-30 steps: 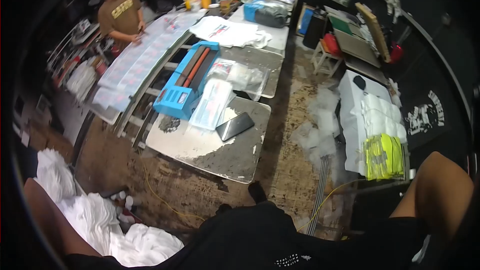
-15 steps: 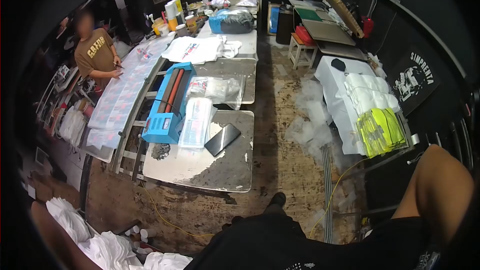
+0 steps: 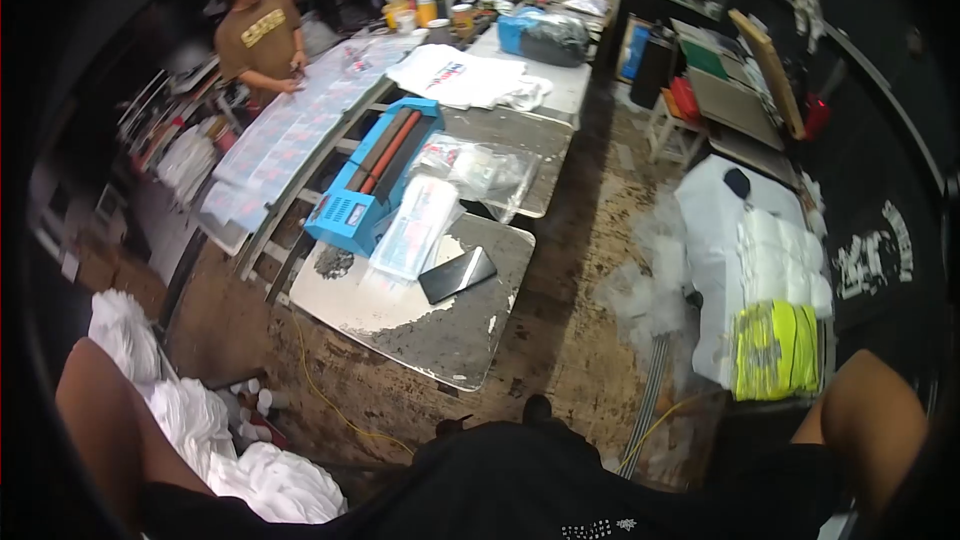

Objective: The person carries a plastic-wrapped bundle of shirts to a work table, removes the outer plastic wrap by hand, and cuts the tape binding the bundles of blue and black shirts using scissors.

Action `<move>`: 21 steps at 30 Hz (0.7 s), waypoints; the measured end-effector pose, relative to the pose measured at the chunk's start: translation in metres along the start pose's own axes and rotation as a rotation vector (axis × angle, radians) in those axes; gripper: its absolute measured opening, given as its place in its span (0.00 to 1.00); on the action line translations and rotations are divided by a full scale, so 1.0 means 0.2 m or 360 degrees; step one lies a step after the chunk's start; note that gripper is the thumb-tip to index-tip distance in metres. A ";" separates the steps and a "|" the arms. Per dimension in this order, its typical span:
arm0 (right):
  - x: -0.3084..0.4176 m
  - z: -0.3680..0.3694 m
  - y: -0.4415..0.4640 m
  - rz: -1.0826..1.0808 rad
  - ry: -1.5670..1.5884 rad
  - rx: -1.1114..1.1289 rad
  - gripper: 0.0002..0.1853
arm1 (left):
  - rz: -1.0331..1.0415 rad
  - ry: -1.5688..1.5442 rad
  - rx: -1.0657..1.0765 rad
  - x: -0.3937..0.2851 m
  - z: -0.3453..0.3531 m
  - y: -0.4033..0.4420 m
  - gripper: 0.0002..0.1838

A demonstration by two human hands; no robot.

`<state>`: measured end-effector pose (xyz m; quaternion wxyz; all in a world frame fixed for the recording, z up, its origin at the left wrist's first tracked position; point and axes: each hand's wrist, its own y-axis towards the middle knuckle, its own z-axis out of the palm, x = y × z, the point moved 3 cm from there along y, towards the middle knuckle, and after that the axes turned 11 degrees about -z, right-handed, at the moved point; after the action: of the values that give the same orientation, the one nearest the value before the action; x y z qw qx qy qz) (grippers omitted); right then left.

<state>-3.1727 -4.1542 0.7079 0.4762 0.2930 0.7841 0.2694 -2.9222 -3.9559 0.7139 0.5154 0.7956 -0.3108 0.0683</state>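
Neither of my hands shows; only my bent elbows appear at the left and right edges. Ahead of me a black phone (image 3: 458,275) lies on a worn white and grey board (image 3: 400,325). Beside the phone is a stack of printed film in clear plastic (image 3: 418,228). A blue roller machine (image 3: 375,175) with red and dark rollers stands behind it. Clear plastic bags (image 3: 478,166) rest to the machine's right, and a printed white shirt (image 3: 455,77) is spread farther back.
Another person (image 3: 262,40) stands at the far left by a long printed sheet (image 3: 300,125). White cloth (image 3: 275,480) is heaped at lower left. Folded yellow garments (image 3: 775,350) and white ones (image 3: 780,255) lie on the right table. A yellow cord (image 3: 330,402) crosses the floor.
The view swung right and then back left, so the tables shift and tilt in the frame. My elbows remain at the sides. The objects on the boards look unmoved.
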 end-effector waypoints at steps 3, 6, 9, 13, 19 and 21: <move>-0.08 -0.06 -0.11 -0.0014 0.0006 -0.0148 0.14 | 0.0081 -0.0045 -0.0042 -0.16 0.00 0.04 0.35; -0.19 -0.12 -0.32 0.0132 -0.0154 -0.0419 0.14 | 0.0160 -0.0125 -0.0168 -0.29 -0.01 0.08 0.36; -0.33 0.12 -1.04 0.1062 0.0491 -0.0118 0.25 | -0.0303 0.0134 0.0051 -0.34 -0.08 -0.02 0.29; 0.22 0.82 -2.17 0.2857 0.0891 0.0476 0.21 | -0.1681 -0.0521 -0.0274 -0.24 0.18 -0.70 0.39; 1.45 1.02 -2.81 0.3830 0.1973 0.0986 0.39 | -0.3697 -0.0287 0.0228 -0.96 0.82 -1.92 0.29; 1.46 1.08 -2.66 0.4026 0.2025 0.0808 0.38 | -0.3951 -0.0164 0.1082 -1.46 0.92 -2.24 0.30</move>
<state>-3.1957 -4.2771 0.0761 -0.5669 0.6873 0.1041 0.4421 -2.9404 -3.8670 0.1559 -0.0066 0.6429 0.6470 -0.4098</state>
